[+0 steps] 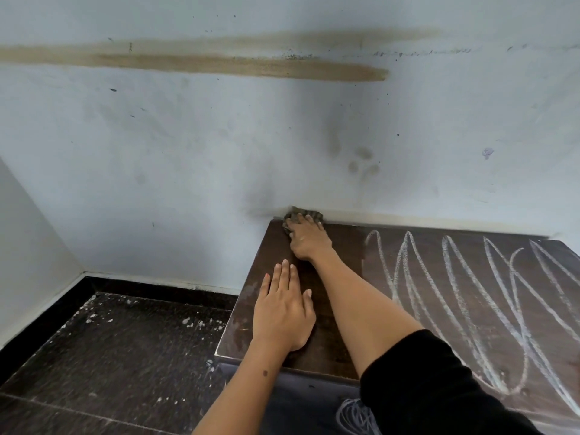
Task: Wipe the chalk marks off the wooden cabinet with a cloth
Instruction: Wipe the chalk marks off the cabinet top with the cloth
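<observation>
Pressing the soft, limp cloth [303, 216] at frame centre, right hand [309, 241] bunches it; left hand [282, 309] lies flat on the cabinet [332, 346].

wall [282, 136]: blocks far edge | cabinet top [439, 277]: open rightward

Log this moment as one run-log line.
right hand: presses cloth, far left corner | left hand: flat on cabinet | chalk marks: remain
</observation>
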Motion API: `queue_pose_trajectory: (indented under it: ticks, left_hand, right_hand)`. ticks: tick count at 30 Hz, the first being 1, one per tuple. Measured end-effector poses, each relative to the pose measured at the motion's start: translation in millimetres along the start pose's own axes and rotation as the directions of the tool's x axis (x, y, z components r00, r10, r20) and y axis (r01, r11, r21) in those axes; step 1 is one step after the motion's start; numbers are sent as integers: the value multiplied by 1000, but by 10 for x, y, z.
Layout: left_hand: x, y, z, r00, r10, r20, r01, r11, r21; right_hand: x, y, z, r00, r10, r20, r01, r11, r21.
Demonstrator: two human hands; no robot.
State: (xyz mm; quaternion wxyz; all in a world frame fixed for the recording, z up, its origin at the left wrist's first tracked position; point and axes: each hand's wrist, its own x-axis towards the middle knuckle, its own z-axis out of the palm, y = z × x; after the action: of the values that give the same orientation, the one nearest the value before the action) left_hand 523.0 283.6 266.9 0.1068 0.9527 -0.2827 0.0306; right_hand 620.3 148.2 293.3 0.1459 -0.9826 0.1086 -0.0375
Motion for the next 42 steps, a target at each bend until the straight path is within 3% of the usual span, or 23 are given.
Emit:
queue_pose_trajectory:
  ticks: [9, 16, 19, 21, 23, 26, 29, 36, 42]
  left_hand:
    - [9, -25, -13, 1000, 6, 11, -5, 1000, -22]
    - [8, -37, 15, 1000, 18, -25, -19, 999, -42]
    - [27, -42, 10, 996, -32, -85, 14, 980, -197]
    - [35, -44, -23, 985, -119, -123, 53, 895, -443]
    - [15, -51, -98, 964, -227, -139, 67, 712, -699]
    - [-46, -158, -259, 921, -370, -124, 86, 502, -861]
    - [-127, -359, -409, 906, -415, -81, 131, 458, -879]
    - [-452, -571, -682, 905, -422, -45, 206, 531, -822]
    - [-668, -407, -694, 889, -457, 32, 288, 504, -814]
  right_hand:
    - [-42, 52, -32, 983, -154, 98, 141, 982, 128]
    - [-32, 58, 59, 998, -5, -62, 8, 998, 55]
    - [-28, 53, 42, 999, -36, -25, 36, 999, 24]
    - [-82, 18, 29, 996, -87, 18, 87, 996, 23]
    - [-214, -103, 59, 986, -160, 37, 159, 986, 46]
    - [-505, -338, 177, 961, -277, 18, 275, 958, 84]
    - [-807, -517, 250, 943, -334, 3, 332, 939, 92]
    - [-1524, -805, 283, 918, -396, -7, 394, 910, 133]
    - [-2043, -885, 203, 890, -456, -18, 451, 873, 187]
